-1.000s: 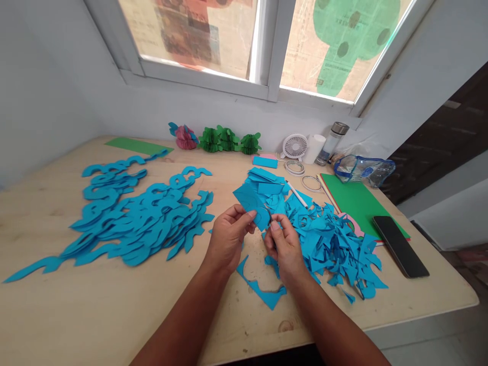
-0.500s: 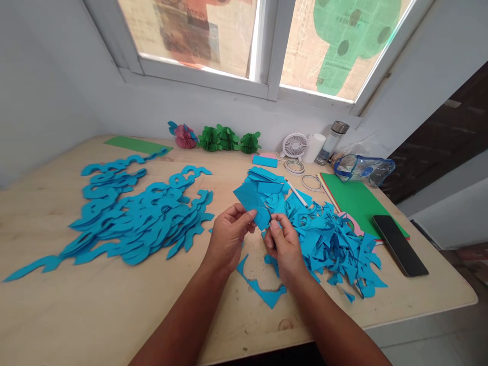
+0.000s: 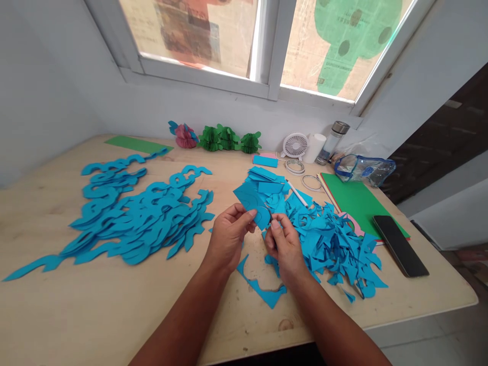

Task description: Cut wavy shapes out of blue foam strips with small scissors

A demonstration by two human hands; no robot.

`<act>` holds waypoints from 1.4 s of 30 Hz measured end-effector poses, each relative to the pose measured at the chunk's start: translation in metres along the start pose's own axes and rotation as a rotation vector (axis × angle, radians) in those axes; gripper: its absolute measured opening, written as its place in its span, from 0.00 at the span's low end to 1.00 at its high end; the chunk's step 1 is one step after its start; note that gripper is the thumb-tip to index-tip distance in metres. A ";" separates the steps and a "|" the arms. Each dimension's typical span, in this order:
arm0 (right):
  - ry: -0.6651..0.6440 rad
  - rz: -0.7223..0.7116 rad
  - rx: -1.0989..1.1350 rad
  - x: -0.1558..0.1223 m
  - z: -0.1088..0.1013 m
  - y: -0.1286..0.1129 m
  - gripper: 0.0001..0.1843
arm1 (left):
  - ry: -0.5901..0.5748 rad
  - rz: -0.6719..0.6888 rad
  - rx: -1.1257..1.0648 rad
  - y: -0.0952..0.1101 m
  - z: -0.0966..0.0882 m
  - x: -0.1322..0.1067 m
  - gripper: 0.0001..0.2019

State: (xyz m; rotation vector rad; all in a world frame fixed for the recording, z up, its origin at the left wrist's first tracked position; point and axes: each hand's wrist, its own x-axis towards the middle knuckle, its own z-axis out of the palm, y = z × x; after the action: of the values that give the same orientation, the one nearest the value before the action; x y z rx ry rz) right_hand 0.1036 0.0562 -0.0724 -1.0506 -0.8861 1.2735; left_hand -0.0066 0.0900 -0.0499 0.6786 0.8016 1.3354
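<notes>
My left hand [image 3: 232, 231] pinches a piece of blue paper [image 3: 261, 217] with curved lines drawn on it. Close beside it, my right hand [image 3: 282, 241] is closed around scissors [image 3: 271, 217], of which only a dark bit shows at the paper's edge; the rest is hidden by the fingers. Under the hands lies a curved blue offcut [image 3: 263, 291] on the wooden table. A heap of blue paper scraps [image 3: 331, 244] spreads right of my right hand. Left of my left hand is a large pile of wavy blue paper cutouts [image 3: 141, 218].
Folded blue paper [image 3: 263, 175] and a white pen [image 3: 296, 193] lie beyond the hands. At right are green sheets [image 3: 354, 203] and a phone [image 3: 400, 245]. A small fan [image 3: 295, 146], tape rolls [image 3: 295, 166], a bottle [image 3: 333, 142] and green paper ornaments [image 3: 227, 138] line the back.
Almost nothing differs. Both hands and the blue paper keep nearly the same place, and the view has shifted very slightly.
</notes>
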 end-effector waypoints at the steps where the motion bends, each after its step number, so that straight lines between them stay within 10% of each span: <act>1: 0.000 -0.001 -0.002 0.000 0.000 0.000 0.18 | 0.002 -0.001 -0.001 0.000 0.000 0.000 0.09; 42: -0.037 0.030 -0.001 0.000 -0.001 -0.001 0.18 | 0.016 -0.019 -0.057 -0.001 -0.002 0.002 0.11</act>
State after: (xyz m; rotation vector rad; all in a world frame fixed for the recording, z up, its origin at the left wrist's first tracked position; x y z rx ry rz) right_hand 0.1045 0.0565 -0.0713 -1.0478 -0.9025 1.3210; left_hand -0.0074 0.0916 -0.0514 0.6147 0.7781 1.3430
